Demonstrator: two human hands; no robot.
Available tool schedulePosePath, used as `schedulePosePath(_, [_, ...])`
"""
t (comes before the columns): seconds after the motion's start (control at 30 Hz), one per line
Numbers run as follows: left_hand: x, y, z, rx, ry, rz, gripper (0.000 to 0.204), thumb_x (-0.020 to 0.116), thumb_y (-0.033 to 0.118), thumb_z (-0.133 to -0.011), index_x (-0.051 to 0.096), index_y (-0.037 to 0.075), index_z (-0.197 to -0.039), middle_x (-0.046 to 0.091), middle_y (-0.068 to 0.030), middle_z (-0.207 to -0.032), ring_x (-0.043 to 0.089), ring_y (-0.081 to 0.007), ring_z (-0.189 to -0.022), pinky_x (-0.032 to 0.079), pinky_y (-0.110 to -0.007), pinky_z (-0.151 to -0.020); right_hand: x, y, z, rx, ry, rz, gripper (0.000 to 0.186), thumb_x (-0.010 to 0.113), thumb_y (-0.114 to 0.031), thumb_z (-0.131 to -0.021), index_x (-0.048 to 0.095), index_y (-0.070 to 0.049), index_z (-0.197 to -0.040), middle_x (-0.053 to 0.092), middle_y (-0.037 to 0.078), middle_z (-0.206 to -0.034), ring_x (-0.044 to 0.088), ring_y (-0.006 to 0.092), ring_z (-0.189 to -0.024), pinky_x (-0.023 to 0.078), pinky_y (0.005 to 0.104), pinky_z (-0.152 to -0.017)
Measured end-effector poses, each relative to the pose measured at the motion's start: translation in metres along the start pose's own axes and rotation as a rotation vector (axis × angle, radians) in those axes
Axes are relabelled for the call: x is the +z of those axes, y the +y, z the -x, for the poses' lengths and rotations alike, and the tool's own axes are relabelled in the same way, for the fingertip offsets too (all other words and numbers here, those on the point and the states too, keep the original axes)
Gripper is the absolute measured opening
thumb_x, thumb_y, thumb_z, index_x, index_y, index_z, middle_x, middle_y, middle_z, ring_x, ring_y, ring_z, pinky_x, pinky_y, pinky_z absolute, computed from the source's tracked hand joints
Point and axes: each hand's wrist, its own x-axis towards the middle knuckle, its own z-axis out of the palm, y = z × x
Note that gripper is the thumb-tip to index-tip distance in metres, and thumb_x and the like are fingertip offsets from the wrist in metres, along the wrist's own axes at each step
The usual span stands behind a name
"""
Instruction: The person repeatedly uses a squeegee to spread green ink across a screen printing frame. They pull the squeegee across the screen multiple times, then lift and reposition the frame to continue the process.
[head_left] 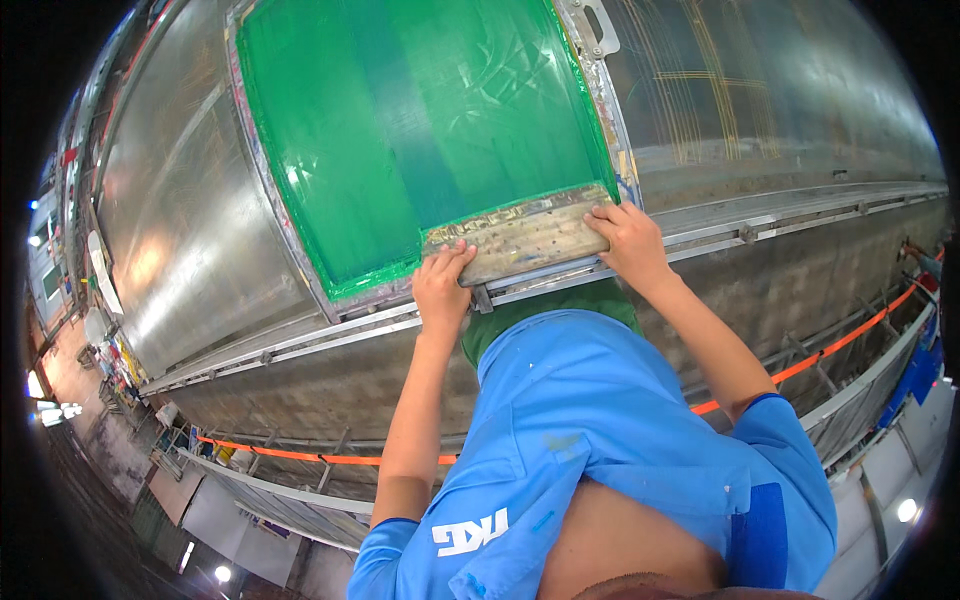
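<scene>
A wide wooden squeegee, stained with old ink, rests tilted along the near edge of a printing screen. My left hand grips its left end, the fingers curled over the top. At the other end, my right hand holds it with the fingers bent over the wood. Green ink coats the mesh, with a darker band down the middle. The squeegee's lower edge is hidden behind its board. The screen's frame is crusted with dried ink.
Shiny metal table surfaces extend left and right of the screen. A metal rail follows the table's near edge, close to my waist. A light-coloured handle stands at the frame's far right. Behind me runs an orange strip.
</scene>
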Motion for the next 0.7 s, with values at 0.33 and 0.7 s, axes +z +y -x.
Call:
schedulePosePath(0.33, [-0.073,-0.061,-0.067,-0.038,-0.102,-0.008,0.046,0.071,0.008,-0.073,0.073,0.025,-0.115,0.071,-0.0003,-0.119,0.065,-0.0221,-0.108,0.048,-0.042,-0.087,-0.036,-0.022,-0.116,-0.21,-0.007,0.163,0.028,0.077,-0.021,-0.07,0.076,-0.014,-0.097,0.067,0.002,-0.104,0.06,0.0241,-0.102,0.052,0.0384,-0.085])
schedulePosePath(0.7, [-0.206,-0.303,-0.439,-0.03,0.105,-0.172,0.042,0.073,0.025,-0.08,0.07,0.021,-0.122,0.073,-0.0138,-0.102,0.069,-0.0317,-0.1,0.054,-0.043,-0.088,-0.01,-0.047,-0.581,-0.153,0.119,0.219,0.026,0.069,-0.023,-0.076,0.075,-0.016,-0.101,0.072,0.011,-0.096,0.067,0.0323,-0.096,0.055,0.0457,-0.083])
